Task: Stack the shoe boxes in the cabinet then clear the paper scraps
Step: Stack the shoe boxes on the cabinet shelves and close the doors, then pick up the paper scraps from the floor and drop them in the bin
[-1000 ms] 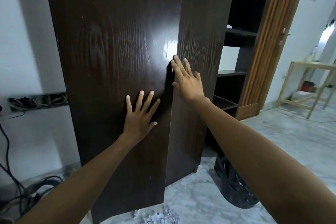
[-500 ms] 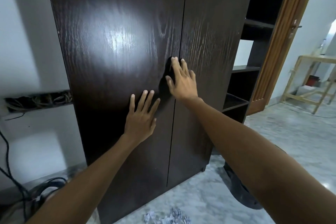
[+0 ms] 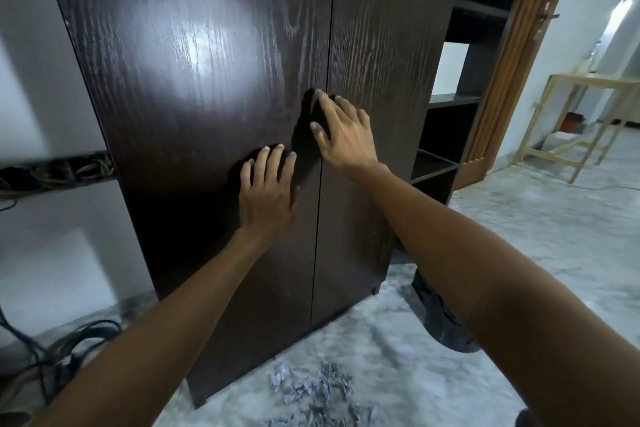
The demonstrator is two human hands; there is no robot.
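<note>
Access to the cabinet point(image 3: 194, 107) interior is blocked by both dark doors, shut flush with only a thin seam between them. The left hand point(image 3: 268, 194) is spread flat on the left door, the right hand point(image 3: 343, 135) laid across the seam, so the door fronts there are occupied. Open shelves point(image 3: 446, 135) on the cabinet's right side are left reachable. Floor in front is partly taken by paper scraps point(image 3: 311, 395); a black bag point(image 3: 440, 319) is set by the right corner, cables point(image 3: 69, 340) piled at the left. Bare floor is left open to the right.
</note>
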